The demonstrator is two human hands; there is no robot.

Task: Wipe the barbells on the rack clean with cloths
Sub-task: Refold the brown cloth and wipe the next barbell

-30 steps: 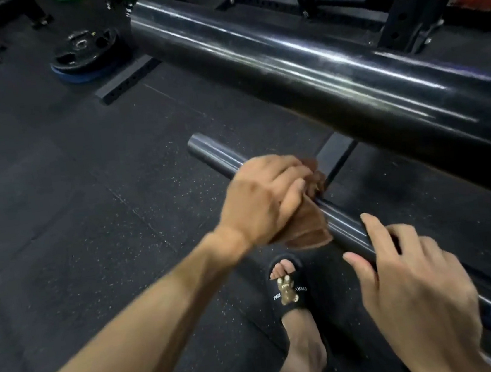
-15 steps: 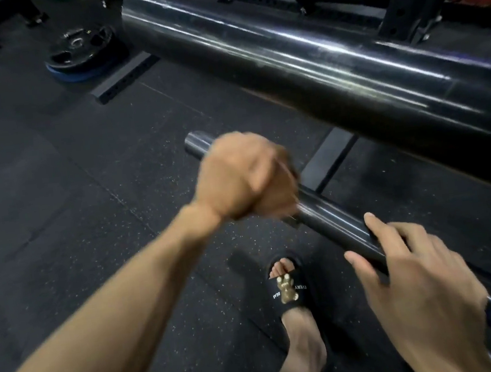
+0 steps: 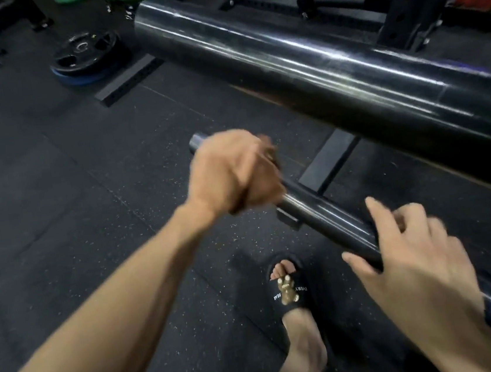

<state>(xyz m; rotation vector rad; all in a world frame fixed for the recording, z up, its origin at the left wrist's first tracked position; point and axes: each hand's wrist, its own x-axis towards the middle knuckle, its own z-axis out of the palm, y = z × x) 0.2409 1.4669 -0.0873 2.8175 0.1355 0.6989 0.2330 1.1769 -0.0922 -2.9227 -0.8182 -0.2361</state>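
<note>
The right hand [image 3: 415, 261] rests on the thin bar [image 3: 327, 216], fingers loose. Farther along, near the bar's end, the left hand [image 3: 230, 172] squeezes a soft cloth [image 3: 270, 155] around it. The bar looks heavy, hard and slippery.

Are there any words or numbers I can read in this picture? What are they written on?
"EVERY": white letters on the strap of the black slipper, seen upside down from the head camera.
"BEAR": on the same strap, on the other side of the small gold bear charm.
The black weight plate on the floor has raised markings, too blurred to read.
Nothing else is readable.
</note>
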